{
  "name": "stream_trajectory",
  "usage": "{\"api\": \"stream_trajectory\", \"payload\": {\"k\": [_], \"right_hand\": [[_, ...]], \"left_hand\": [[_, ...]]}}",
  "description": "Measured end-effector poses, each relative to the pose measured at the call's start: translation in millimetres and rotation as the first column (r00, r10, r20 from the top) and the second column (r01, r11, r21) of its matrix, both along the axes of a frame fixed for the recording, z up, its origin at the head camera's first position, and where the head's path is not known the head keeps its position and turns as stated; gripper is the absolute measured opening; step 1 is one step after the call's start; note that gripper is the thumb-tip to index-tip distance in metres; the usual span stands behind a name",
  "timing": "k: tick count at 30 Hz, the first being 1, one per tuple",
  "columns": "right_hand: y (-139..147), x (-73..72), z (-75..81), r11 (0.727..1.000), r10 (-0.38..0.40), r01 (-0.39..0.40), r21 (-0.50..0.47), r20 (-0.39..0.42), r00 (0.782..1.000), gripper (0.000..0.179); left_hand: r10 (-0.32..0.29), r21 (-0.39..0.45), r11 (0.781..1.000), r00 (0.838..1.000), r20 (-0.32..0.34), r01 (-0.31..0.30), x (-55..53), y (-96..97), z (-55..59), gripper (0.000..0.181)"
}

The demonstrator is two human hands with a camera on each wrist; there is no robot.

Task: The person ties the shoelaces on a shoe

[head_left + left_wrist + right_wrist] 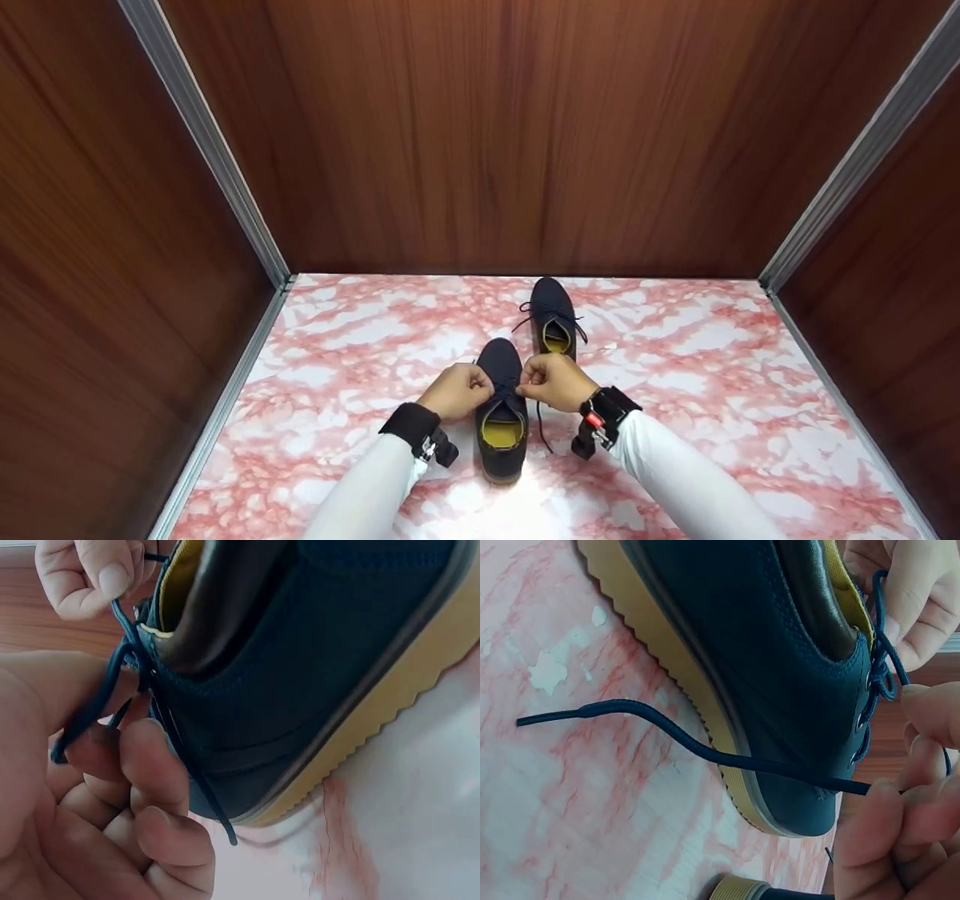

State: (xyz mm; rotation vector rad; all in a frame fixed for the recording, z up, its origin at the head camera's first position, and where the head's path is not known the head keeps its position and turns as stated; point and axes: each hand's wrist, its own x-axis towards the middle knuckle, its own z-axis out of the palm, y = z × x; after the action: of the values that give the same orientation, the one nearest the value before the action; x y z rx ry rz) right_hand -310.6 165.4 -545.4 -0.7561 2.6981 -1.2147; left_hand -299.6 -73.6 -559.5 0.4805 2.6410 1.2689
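Observation:
A dark navy lace-up shoe (498, 360) with a yellow lining and tan sole sits between the two hands, its toe facing away. My left hand (456, 391) pinches a loop of its shoelace (96, 706) at the shoe's left side, and a loose lace end hangs along the upper. On the other side, my right hand (558, 382) pinches the lace between thumb and finger. From its fingers a long lace end (645, 714) trails out past the sole. A small knot (885, 684) shows above the eyelets in the right wrist view.
A matching second shoe (550, 294) stands farther back, just right of the first, its laces hanging loose to both sides. Both shoes are on a red-and-white marbled surface (360, 360). Wood-grain panels (480, 135) with metal corner strips (217, 142) enclose the back and sides.

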Motion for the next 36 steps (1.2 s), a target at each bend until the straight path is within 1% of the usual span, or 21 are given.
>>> {"api": "stream_trajectory", "payload": {"k": [5,8,11,14,18,23,30,32,36], "right_hand": [[-8.3,-1.1,-3.1,0.999,-0.033,0.033,0.003,-0.045,0.998,0.018],[-12.7,-0.9,-5.2,0.999,-0.049,0.05,0.009,-0.046,0.998,0.018],[-16.5,-0.9,-6.1,0.998,-0.057,0.057,0.007,-0.033,0.998,0.014],[-19.6,-1.1,-6.5,0.999,-0.042,0.043,0.0,-0.038,0.998,0.009],[-22.5,-1.0,-7.8,1.0,-0.017,0.018,0.009,-0.065,0.998,0.009],[-24.6,-0.3,-9.3,0.999,-0.028,0.03,0.022,-0.082,0.996,0.003],[-26.2,1.4,-8.5,0.999,-0.027,0.029,0.024,-0.092,0.995,0.01],[-26.6,1.7,-8.3,0.999,-0.03,0.034,0.033,-0.101,0.994,0.012],[-27.4,1.5,-9.6,0.998,-0.028,0.034,0.047,-0.122,0.992,0.016]], "left_hand": [[-0.011,0.018,1.0,1.0,-0.009,0.011,0.0,-0.4,-0.3,0.01],[-0.013,0.053,0.999,1.0,0.008,0.012,0.2,0.5,-0.2,0.011],[-0.008,0.086,0.996,0.999,0.035,0.005,0.5,1.5,0.3,0.012],[-0.004,0.099,0.995,0.999,0.046,0.0,0.8,1.7,0.4,0.013],[0.008,0.108,0.994,0.999,0.052,-0.014,1.4,1.8,-0.6,0.013],[0.016,0.14,0.99,0.997,0.07,-0.026,2.5,1.7,-1.1,0.014],[-0.003,0.183,0.983,0.994,0.113,-0.018,4.3,-0.1,0.5,0.014],[-0.011,0.173,0.985,0.995,0.099,-0.007,4.9,-0.4,-0.2,0.015],[-0.024,0.144,0.989,0.999,0.043,0.017,6.1,-0.4,-3.2,0.014]]}}
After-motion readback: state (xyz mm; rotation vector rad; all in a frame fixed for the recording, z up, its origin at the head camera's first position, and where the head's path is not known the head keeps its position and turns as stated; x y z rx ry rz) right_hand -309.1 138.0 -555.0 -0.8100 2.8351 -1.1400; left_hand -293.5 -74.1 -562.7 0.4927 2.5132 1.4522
